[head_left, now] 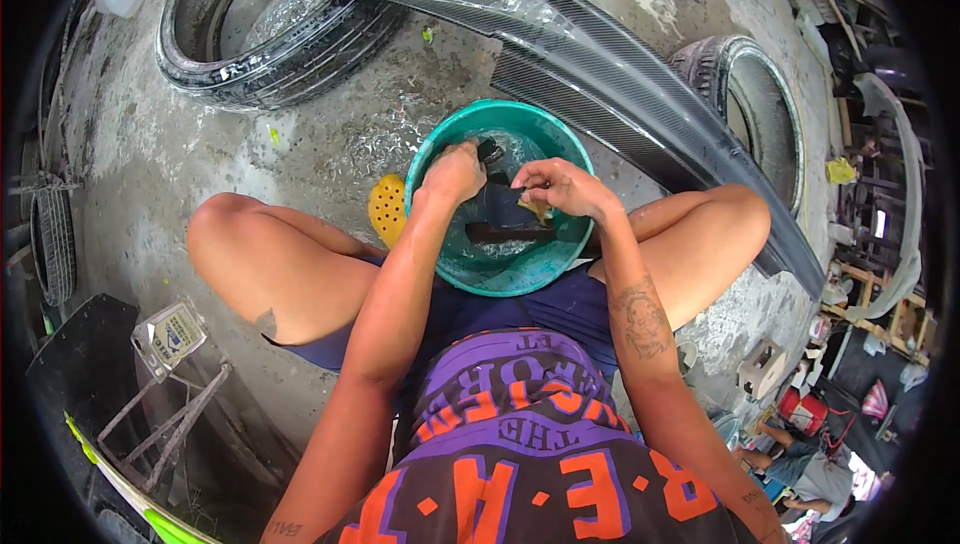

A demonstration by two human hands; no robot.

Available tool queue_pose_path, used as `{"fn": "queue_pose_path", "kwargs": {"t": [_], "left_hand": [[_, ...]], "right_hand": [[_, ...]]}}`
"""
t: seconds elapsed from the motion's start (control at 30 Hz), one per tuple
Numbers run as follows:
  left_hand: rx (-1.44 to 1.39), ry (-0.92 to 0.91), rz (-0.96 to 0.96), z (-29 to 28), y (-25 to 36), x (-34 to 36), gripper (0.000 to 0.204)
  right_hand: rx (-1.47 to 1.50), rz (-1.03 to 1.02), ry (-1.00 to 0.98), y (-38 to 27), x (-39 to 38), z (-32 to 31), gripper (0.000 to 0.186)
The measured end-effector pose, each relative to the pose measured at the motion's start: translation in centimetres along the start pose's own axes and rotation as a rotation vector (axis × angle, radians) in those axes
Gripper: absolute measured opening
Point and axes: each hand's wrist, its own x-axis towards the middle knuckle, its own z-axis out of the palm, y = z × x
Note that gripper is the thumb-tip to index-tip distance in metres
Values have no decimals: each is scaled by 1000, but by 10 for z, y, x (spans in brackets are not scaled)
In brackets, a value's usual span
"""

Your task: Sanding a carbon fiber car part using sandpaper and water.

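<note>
I sit cross-legged around a teal plastic basin (500, 276) holding water and dark pieces. My left hand (455, 169) is closed on a dark part (488, 152) inside the basin's left side. My right hand (560, 184) pinches a dark thin sheet (500, 206) with a tan or yellowish edge, over the right half of the basin. A dark strip (505, 233) lies lower in the basin. A yellow perforated clog (386, 211) is beside the basin on the left.
A long carbon-fibre panel (610, 64) rests across two tyres (270, 79) (780, 134) ahead of me. A metal frame (190, 404) and dark board (75, 364) stand at lower left. A cluttered rack (880, 264) lines the right side, where another person (815, 474) is at lower right.
</note>
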Motion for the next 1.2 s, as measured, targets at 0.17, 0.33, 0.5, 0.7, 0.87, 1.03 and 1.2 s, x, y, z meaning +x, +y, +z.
{"fn": "queue_pose_path", "kwargs": {"t": [0.17,0.33,0.5,0.7,0.87,1.03,1.2], "left_hand": [[15,15,2,-11,11,-11,47],[7,230,52,-43,30,-37,40],[-4,238,72,-57,31,-68,37],[-92,210,16,-38,23,-68,39],[-54,139,23,-28,29,-62,55],[-164,235,7,-32,52,-67,70],[-1111,-19,-109,-35,69,-61,31]], "right_hand": [[90,-69,133,-12,-26,-8,22],[163,-49,263,-23,-43,-7,25],[133,-176,428,-23,-42,1,26],[23,-200,521,-16,-37,1,34],[-5,-195,601,-14,-37,2,38],[65,-225,654,-22,-38,5,37],[39,-405,397,-34,-37,17,29]]}}
